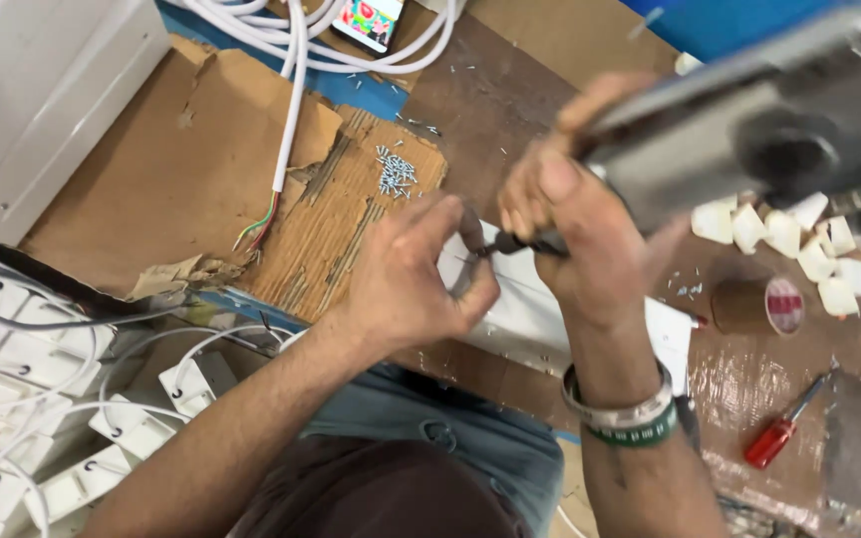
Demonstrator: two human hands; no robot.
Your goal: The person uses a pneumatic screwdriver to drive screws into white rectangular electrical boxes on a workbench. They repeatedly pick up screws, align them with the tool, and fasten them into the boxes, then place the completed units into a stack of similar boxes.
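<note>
Torn brown cardboard (181, 169) covers most of the floor where the person sits, and a long white plastic casing (535, 314) lies across it right in front of their knees. Over the casing, the right hand (575, 224) grips a grey power drill (749, 130), blurred and close to the camera; its fingers are wrapped tight around the drill's body, and the dark bit points down and left toward the casing. The left hand (411, 279) rests on the casing just beside the bit, fingers curled in and pressed together at the tip of the bit; I cannot tell whether they pinch a screw there. A metal bangle and a green band (630, 418) sit on the right wrist. White cables (296, 60) run down from the top, one ending in bared coloured wires. To the right lie white plastic corner pieces (784, 234), a roll of brown tape (759, 304) and a red-handled screwdriver (779, 433). A small heap of screws (396, 171) lies on the cardboard above the left hand.
</note>
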